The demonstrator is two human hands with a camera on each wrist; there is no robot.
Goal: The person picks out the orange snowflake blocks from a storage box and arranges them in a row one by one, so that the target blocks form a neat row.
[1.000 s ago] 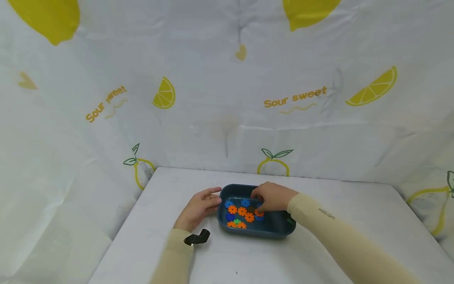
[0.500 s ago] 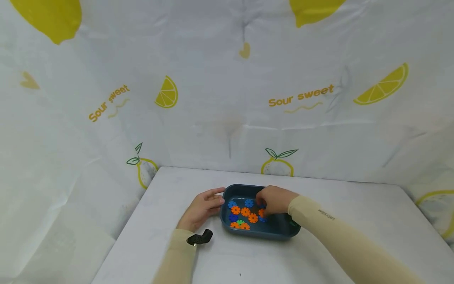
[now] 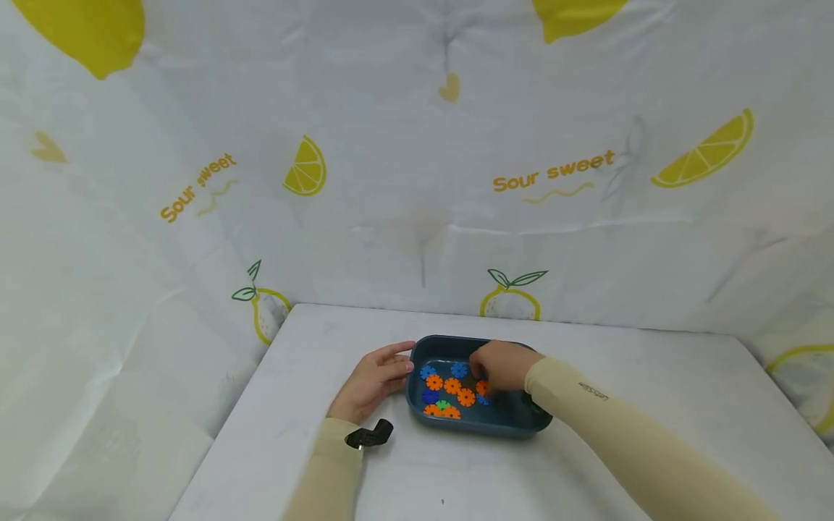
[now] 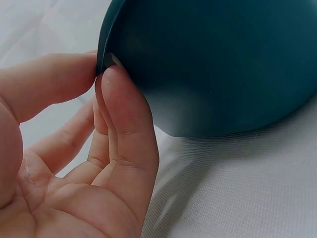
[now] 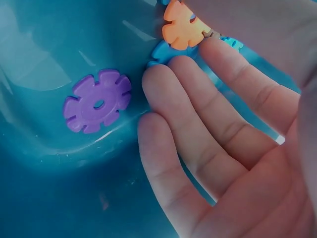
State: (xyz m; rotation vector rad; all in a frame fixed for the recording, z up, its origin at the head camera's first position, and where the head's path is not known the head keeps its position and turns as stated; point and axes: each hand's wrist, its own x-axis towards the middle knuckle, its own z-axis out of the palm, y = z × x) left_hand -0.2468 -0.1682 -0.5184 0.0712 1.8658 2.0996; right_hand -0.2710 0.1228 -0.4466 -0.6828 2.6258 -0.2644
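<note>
A dark blue-green oval tray (image 3: 456,428) stands on the white table, holding several flower-shaped plastic discs. My left hand (image 3: 368,383) is at its left end. In the left wrist view, the thumb (image 4: 59,79) and a finger (image 4: 131,134) pinch the tray's rim (image 4: 106,39). My right hand (image 3: 504,365) reaches down into the tray. In the right wrist view its thumb overlaps an orange disc (image 5: 181,27), with a blue disc (image 5: 166,52) partly under it. Whether thumb and index finger grip a disc is hidden. A purple disc (image 5: 98,101) lies near the other fingers (image 5: 163,89).
Orange discs (image 3: 465,397), blue discs (image 3: 459,370) and a green disc (image 3: 443,405) lie in the tray's left half. White cloth covers the table (image 3: 404,477). A lemon-print sheet (image 3: 391,181) hangs behind it. A black band (image 3: 370,434) is on the left wrist.
The tray and both hands shift slightly right in the head view, as does the backdrop. My left hand stays at the rim; my right hand stays inside the tray.
</note>
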